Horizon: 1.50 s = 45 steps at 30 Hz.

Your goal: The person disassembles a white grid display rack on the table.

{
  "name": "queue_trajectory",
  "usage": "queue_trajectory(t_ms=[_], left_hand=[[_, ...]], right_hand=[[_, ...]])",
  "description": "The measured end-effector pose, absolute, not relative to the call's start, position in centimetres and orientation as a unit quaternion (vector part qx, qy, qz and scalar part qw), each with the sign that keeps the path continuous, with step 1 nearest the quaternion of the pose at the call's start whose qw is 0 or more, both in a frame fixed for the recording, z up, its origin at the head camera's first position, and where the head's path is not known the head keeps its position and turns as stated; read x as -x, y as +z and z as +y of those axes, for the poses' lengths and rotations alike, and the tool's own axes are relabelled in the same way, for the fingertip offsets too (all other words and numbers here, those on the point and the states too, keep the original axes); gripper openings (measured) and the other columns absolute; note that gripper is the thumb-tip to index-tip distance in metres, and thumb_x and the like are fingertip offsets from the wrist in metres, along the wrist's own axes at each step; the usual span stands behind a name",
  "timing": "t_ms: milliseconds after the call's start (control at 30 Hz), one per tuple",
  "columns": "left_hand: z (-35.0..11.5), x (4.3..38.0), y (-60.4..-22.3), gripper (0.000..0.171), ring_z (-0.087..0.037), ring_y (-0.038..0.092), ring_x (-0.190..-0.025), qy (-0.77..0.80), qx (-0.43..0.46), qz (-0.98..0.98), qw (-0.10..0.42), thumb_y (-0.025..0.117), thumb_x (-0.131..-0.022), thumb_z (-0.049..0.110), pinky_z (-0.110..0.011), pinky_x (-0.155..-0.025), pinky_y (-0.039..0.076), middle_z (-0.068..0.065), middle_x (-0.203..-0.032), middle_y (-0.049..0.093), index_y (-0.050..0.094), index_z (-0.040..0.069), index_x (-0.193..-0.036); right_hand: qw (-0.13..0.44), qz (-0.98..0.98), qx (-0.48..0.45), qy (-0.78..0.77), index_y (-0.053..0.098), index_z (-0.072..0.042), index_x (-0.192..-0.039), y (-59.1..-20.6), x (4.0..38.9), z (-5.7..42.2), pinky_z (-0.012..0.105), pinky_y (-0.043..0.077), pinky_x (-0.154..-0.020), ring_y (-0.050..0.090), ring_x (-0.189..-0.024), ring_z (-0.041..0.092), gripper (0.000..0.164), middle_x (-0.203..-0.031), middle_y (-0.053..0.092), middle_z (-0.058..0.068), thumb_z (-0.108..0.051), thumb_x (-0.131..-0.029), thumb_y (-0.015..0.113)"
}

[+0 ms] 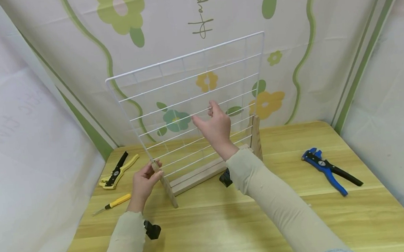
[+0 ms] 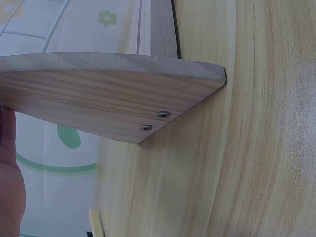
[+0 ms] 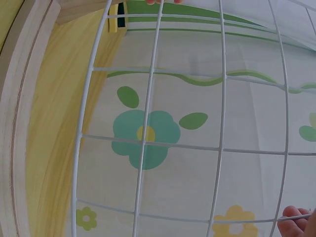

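Observation:
A white wire grid panel (image 1: pixel 186 56) stands upright, leaning slightly, between the two side pieces of a wooden stand (image 1: pixel 199 178). My left hand (image 1: pixel 143 184) grips the top of the left wooden side piece (image 1: pixel 169 192), thumb in front and fingers behind, at the grid's lower left edge. Two metal screw heads (image 2: pixel 163 114) show on that piece's outer face in the left wrist view. Higher up, my right hand (image 1: pixel 217 128) reaches to the middle of the grid, its fingers curled round a wire; the right wrist view shows the fingertips (image 3: pixel 292 224) there. The right side piece (image 1: pixel 256 139) stands untouched.
Yellow-handled pliers (image 1: pixel 116 174) and a yellow-handled, thin-tipped tool (image 1: pixel 120 200) lie at the left on the wooden table (image 1: pixel 210 236). Blue and black wire strippers (image 1: pixel 328 167) lie at the right. A patterned cloth (image 1: pixel 228 5) hangs behind the grid.

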<state>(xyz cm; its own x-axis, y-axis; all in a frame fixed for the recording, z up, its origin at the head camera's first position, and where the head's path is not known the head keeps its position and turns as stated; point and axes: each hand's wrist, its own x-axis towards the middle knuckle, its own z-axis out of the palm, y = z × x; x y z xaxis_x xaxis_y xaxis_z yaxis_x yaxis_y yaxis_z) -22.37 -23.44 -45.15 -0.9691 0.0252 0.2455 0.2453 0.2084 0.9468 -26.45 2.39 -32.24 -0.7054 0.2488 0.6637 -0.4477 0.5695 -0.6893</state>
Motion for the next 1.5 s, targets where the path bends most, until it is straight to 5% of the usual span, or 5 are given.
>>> queue_trajectory(t_ms=[633, 867, 1100, 1333, 1500], left_hand=[[-23.0, 21.4, -43.9, 0.041, 0.002, 0.061, -0.093, -0.629, 0.089, -0.767, 0.093, 0.068, -0.081, -0.001, -0.014, -0.075, 0.05, 0.01, -0.102, 0.067, 0.057, -0.007, -0.12], [-22.9, 21.2, -43.5, 0.043, 0.001, 0.061, -0.096, -0.626, 0.085, -0.771, 0.077, 0.066, -0.083, -0.001, -0.013, -0.077, 0.049, -0.024, -0.12, 0.058, 0.054, -0.008, -0.123], [-23.3, 21.6, -44.3, 0.045, 0.001, 0.061, -0.097, -0.629, 0.084, -0.769, 0.076, 0.067, -0.082, 0.0, -0.014, -0.077, 0.049, 0.016, -0.102, 0.065, 0.052, -0.01, -0.124], [-23.6, 22.2, -45.3, 0.044, -0.004, 0.061, -0.1, -0.625, 0.085, -0.772, 0.08, 0.069, -0.083, 0.007, -0.016, -0.078, 0.05, -0.008, -0.114, 0.065, 0.056, -0.003, -0.123], [-23.6, 22.3, -45.4, 0.044, -0.002, 0.061, -0.098, -0.618, 0.085, -0.777, 0.086, 0.069, -0.082, 0.009, -0.016, -0.078, 0.05, -0.01, -0.113, 0.065, 0.057, -0.004, -0.122]], right_hand=[[0.393, -0.802, -0.068, 0.445, 0.06, 0.004, -0.096, -31.4, 26.5, 2.2, 0.037, 0.053, -0.064, 0.068, -0.076, 0.028, 0.043, -0.083, 0.068, 0.017, -0.027, -0.07, 0.078], [0.4, -0.796, -0.07, 0.449, 0.061, 0.004, -0.099, -30.9, 26.5, 2.3, 0.036, 0.052, -0.062, 0.064, -0.066, 0.026, 0.045, -0.081, 0.068, 0.017, -0.026, -0.07, 0.078], [0.406, -0.793, -0.071, 0.448, 0.06, 0.004, -0.096, -30.6, 26.5, 2.2, 0.034, 0.048, -0.055, 0.056, -0.052, 0.024, 0.044, -0.079, 0.067, 0.017, -0.026, -0.07, 0.079], [0.414, -0.789, -0.073, 0.448, 0.061, 0.006, -0.105, -30.1, 26.8, 2.2, 0.036, 0.053, -0.065, 0.067, -0.072, 0.027, 0.051, -0.086, 0.068, 0.017, -0.026, -0.069, 0.079], [0.409, -0.787, -0.072, 0.457, 0.06, 0.007, -0.111, -29.8, 26.6, 2.2, 0.037, 0.053, -0.068, 0.067, -0.081, 0.028, 0.056, -0.092, 0.068, 0.019, -0.025, -0.07, 0.079]])
